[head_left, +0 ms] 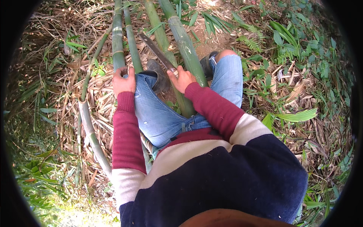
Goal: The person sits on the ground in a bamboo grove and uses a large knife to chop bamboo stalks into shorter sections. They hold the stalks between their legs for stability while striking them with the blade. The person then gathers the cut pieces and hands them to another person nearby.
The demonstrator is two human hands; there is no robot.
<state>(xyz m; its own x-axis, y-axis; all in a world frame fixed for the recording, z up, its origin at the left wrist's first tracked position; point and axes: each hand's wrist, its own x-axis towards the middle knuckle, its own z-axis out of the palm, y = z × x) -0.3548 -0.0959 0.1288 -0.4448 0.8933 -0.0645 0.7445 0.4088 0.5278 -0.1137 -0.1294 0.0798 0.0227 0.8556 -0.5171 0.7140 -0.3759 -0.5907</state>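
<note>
My left hand (124, 81) is beside my knee with its fingers curled at the near part of a green bamboo pole (118, 41). The hand partly hides where that pole ends or runs on. In my right hand (184, 79) is the handle of a machete (157, 50); its long dark blade slants up and to the left, over a thick bamboo pole (161, 36) that lies between my legs. Another thick green pole (183, 41) passes just right of the right hand. A thinner pole (132, 41) runs alongside the one at my left hand.
Dry bamboo leaves (102, 121) cover the ground around me. A bent, pale bamboo stem (90, 132) lies at the left. My dark boots (162, 77) stand among the poles. Green plants (289, 41) grow on the right, with a broad leaf (298, 115) low down there.
</note>
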